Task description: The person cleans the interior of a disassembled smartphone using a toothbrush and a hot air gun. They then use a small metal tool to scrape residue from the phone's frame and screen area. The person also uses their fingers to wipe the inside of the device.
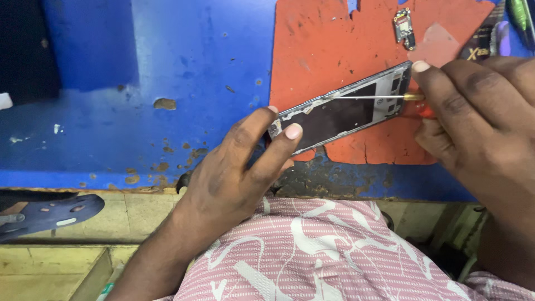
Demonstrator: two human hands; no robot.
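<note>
An opened phone body (343,108) with its back off lies tilted on a worn red mat (329,44). My left hand (239,164) pinches the phone's near left end between thumb and fingers. My right hand (479,117) grips a thin screwdriver (370,97) with a brass collar and a red-orange handle. Its metal shaft lies across the phone's open inside, tip toward the left. My right fingertip rests against the phone's right end.
A small circuit board (404,25) lies on the mat behind the phone. The blue chipped workbench (167,67) stretches left, its front edge running above my lap. A dark sandal (50,214) sits on the floor at lower left. Tools show at the top right corner (518,14).
</note>
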